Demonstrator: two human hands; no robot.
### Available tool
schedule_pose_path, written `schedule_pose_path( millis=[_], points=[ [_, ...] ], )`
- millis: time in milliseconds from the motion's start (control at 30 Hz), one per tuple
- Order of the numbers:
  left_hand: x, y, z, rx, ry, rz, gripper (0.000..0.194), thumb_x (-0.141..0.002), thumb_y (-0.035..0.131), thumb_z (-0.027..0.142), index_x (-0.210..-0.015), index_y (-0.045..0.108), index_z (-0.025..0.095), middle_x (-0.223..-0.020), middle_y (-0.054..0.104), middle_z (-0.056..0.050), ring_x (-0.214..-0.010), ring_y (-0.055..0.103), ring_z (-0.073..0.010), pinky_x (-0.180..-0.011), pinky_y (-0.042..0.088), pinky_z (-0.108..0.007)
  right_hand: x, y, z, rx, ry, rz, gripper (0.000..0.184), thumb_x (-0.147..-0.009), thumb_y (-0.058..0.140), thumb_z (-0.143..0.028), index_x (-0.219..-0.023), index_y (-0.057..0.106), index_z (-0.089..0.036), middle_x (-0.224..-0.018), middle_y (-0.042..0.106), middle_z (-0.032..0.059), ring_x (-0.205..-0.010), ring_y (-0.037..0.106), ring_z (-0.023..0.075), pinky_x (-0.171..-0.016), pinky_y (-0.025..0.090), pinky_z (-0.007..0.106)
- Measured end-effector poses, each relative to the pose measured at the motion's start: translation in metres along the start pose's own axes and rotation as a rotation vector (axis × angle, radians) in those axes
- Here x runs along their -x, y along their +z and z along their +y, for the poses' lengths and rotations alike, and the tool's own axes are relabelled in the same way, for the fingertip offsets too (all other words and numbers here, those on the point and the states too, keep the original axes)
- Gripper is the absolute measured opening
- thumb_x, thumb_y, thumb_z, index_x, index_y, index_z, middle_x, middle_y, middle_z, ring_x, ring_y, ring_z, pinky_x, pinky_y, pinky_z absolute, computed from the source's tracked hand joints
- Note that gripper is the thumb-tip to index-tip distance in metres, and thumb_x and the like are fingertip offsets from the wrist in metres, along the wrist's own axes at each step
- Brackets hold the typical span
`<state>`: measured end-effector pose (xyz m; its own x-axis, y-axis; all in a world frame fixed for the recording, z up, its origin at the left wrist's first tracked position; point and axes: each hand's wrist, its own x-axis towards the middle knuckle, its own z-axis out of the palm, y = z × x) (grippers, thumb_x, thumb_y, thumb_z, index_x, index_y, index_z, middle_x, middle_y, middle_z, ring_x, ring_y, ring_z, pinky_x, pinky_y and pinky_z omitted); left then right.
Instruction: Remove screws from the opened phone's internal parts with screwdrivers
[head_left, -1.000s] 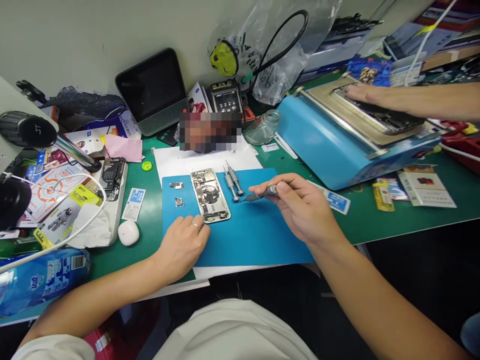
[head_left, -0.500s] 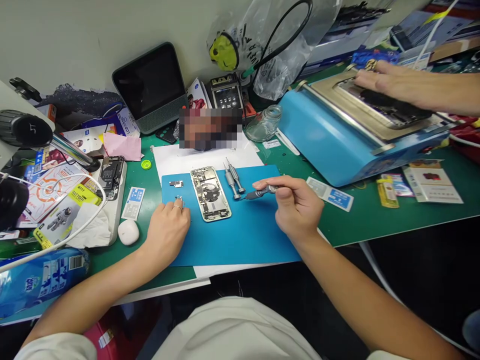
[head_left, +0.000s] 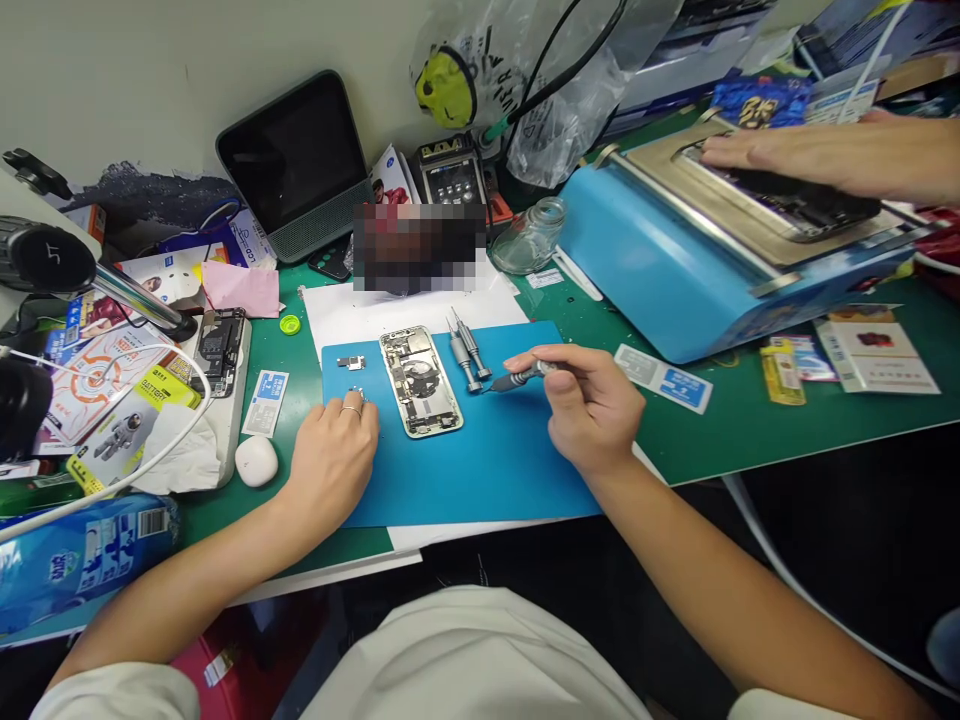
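My right hand (head_left: pixel 596 405) grips a thin grey screwdriver (head_left: pixel 517 379), its tip pointing left just above the blue mat (head_left: pixel 472 485). Near that tip, two more grey screwdrivers (head_left: pixel 466 352) lie side by side. Left of them is an opened phone (head_left: pixel 421 383), its inner parts showing. My left hand (head_left: pixel 334 450), with a ring on one finger, rests on the mat's left edge with fingers curled down. Its fingertips are hidden, beside tiny metal pieces (head_left: pixel 359 394). A small phone part (head_left: pixel 351 362) lies a little farther back.
Another person's hand (head_left: pixel 810 160) lies over a phone (head_left: pixel 814 215) on a blue heating machine (head_left: pixel 675 270) at right. A glass jar (head_left: pixel 529 238), a screen device (head_left: pixel 296 160) and a white earbud case (head_left: pixel 256 461) stand around the mat. Boxes (head_left: pixel 105 375) crowd the left.
The camera view has shifted slightly. Both my hands keep nearly the same pose, the screwdriver still in my right hand. The other person's hand has moved slightly over the phone on the machine.
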<state>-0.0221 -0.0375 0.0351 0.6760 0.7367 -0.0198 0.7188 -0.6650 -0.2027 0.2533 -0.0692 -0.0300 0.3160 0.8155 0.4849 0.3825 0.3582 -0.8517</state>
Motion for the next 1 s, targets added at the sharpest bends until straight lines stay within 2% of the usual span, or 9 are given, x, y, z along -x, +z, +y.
schedule_pose_path(
  millis=[133, 233, 333, 400, 467, 600, 833, 1000],
  points=[
    [0.004, -0.003, 0.004, 0.004, 0.072, 0.227, 0.028, -0.103, 0.047, 0.009, -0.079, 0.058, 0.019, -0.076, 0.059, -0.005, -0.065, 0.053, -0.0205, -0.058, 0.028, -0.035, 0.000, 0.000, -0.002, -0.031, 0.001, 0.000, 0.022, -0.098, 0.062, -0.051, -0.113, 0.070, -0.036, -0.099, 0.079, 0.0040, -0.094, 0.077, 0.0278, -0.086, 0.063, 0.050],
    [0.010, -0.001, 0.013, 0.065, 0.269, 0.371, 0.029, -0.104, 0.045, 0.008, -0.081, 0.058, 0.019, -0.070, 0.054, -0.002, -0.061, 0.048, -0.0175, -0.058, 0.028, -0.035, 0.001, 0.000, -0.001, -0.041, -0.025, 0.021, 0.022, -0.098, 0.063, -0.049, -0.113, 0.071, -0.034, -0.097, 0.079, 0.0043, -0.091, 0.077, 0.0269, -0.084, 0.063, 0.049],
    [0.017, 0.010, 0.023, 0.145, 0.495, 0.284, 0.026, -0.105, 0.042, 0.008, -0.089, 0.060, 0.018, -0.072, 0.055, -0.001, -0.061, 0.049, -0.0152, -0.056, 0.028, -0.034, 0.002, -0.001, 0.001, -0.002, -0.010, 0.031, 0.025, -0.097, 0.062, -0.052, -0.111, 0.070, -0.033, -0.096, 0.079, 0.0048, -0.090, 0.077, 0.0275, -0.081, 0.063, 0.050],
    [0.021, 0.018, 0.028, 0.175, 0.557, 0.195, 0.024, -0.105, 0.042, 0.008, -0.091, 0.059, 0.017, -0.076, 0.057, -0.002, -0.061, 0.051, -0.0147, -0.055, 0.029, -0.033, 0.003, -0.002, 0.005, 0.019, -0.013, 0.021, 0.026, -0.096, 0.063, -0.053, -0.112, 0.069, -0.034, -0.097, 0.079, 0.0042, -0.091, 0.077, 0.0276, -0.081, 0.064, 0.049],
    [0.024, 0.025, 0.031, 0.188, 0.558, 0.162, 0.021, -0.104, 0.043, 0.007, -0.094, 0.059, 0.016, -0.079, 0.059, -0.003, -0.062, 0.053, -0.0152, -0.055, 0.031, -0.033, 0.003, -0.003, 0.008, 0.034, -0.073, 0.002, 0.026, -0.093, 0.070, -0.046, -0.116, 0.068, -0.033, -0.099, 0.079, 0.0027, -0.091, 0.077, 0.0263, -0.081, 0.064, 0.047],
    [0.025, 0.030, 0.033, 0.214, 0.494, 0.146, 0.015, -0.106, 0.046, 0.014, -0.111, 0.060, 0.012, -0.081, 0.062, -0.003, -0.066, 0.060, -0.0168, -0.055, 0.037, -0.033, 0.003, -0.002, 0.012, 0.118, -0.139, -0.054, 0.038, -0.087, 0.078, -0.028, -0.123, 0.064, -0.032, -0.106, 0.079, 0.0019, -0.095, 0.077, 0.0246, -0.087, 0.064, 0.045],
    [0.027, 0.027, 0.035, 0.242, 0.375, 0.167, 0.034, -0.110, 0.044, 0.032, -0.129, 0.057, 0.008, -0.083, 0.066, -0.005, -0.063, 0.064, -0.0188, -0.053, 0.043, -0.033, 0.005, 0.001, 0.012, 0.231, -0.228, -0.104, 0.052, -0.088, 0.075, -0.021, -0.134, 0.055, -0.033, -0.110, 0.079, 0.0032, -0.095, 0.079, 0.0237, -0.083, 0.068, 0.043],
    [0.031, 0.025, 0.036, 0.218, 0.309, 0.069, 0.055, -0.108, 0.047, 0.046, -0.143, 0.050, 0.004, -0.093, 0.069, -0.009, -0.074, 0.068, -0.0223, -0.060, 0.051, -0.034, 0.005, 0.002, 0.012, 0.224, -0.255, -0.130, 0.060, -0.090, 0.073, -0.018, -0.143, 0.048, -0.033, -0.113, 0.078, 0.0041, -0.097, 0.079, 0.0230, -0.082, 0.070, 0.042]
  ],
)
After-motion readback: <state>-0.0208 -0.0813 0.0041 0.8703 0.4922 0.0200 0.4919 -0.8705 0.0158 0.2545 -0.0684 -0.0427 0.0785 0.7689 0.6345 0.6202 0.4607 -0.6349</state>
